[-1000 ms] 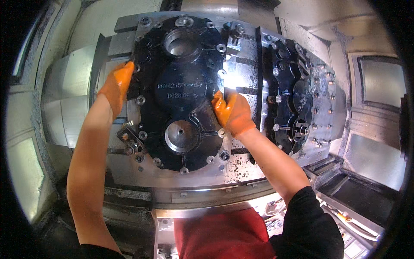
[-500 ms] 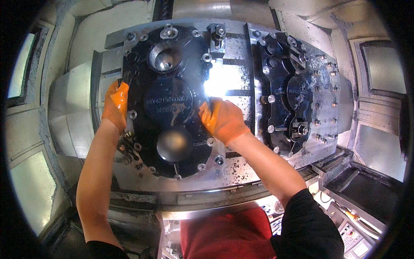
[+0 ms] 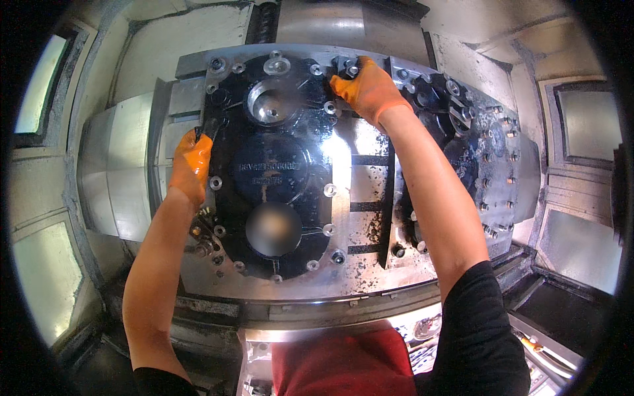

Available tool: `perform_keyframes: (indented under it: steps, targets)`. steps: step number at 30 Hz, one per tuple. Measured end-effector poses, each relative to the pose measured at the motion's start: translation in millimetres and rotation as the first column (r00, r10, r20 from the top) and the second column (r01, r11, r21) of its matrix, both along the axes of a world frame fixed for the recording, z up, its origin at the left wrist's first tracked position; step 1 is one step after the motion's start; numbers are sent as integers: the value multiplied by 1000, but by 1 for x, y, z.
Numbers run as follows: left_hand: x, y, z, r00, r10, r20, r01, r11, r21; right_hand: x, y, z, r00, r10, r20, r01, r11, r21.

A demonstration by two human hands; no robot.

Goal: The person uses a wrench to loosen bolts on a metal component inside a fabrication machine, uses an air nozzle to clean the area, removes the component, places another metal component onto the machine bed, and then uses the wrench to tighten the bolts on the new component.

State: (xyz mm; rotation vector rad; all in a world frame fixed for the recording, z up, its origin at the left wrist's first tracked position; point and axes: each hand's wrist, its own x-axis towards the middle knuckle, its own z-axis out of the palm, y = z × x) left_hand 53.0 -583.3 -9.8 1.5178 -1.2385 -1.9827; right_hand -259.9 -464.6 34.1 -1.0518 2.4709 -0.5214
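Note:
A large black cast housing cover [image 3: 231, 152], with bolt holes round its rim, lies on a metal fixture plate [image 3: 211, 287]. At its left edge my left hand [image 3: 191, 168], in an orange glove, is closed around a dark piece I cannot make out fully. My right hand [image 3: 371, 91], gloved alike, is at the cover's upper right corner. Its fingers close around a clamp [image 3: 340, 66] with a bolt and nut [image 3: 352, 68] on top; the palm side is hidden. The cover has a round bore [image 3: 271, 107] near the top and a blurred round opening [image 3: 273, 229] lower down.
A second black casting [image 3: 462, 158] is fixed to the right, partly behind my right forearm. Several bolts [image 3: 490, 158] stand along the plate's right side. Pale machine walls with windows [image 3: 584, 115] enclose both sides. A metal ledge [image 3: 304, 310] runs along the near edge.
My right hand has moved up and away from the cover's right edge to the clamp at the upper right corner. The left hand stays at the left edge. The view has shifted slightly.

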Motion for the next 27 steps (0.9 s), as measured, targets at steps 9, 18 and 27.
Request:
perform_keyframes:
  steps: [9,18,27]
  targets:
    - [-4,4,3,999,48,-25,-49,997,-57,18,31,7,886,22,-463,-143,963,-227]
    - [-12,4,15,956,133,-260,-93,983,160,141,105,-32,982,-184,37,184,909,-374]
    - [8,-1,-20,969,88,-233,-87,996,12,134,113,-44,980,-130,153,180,907,-381]
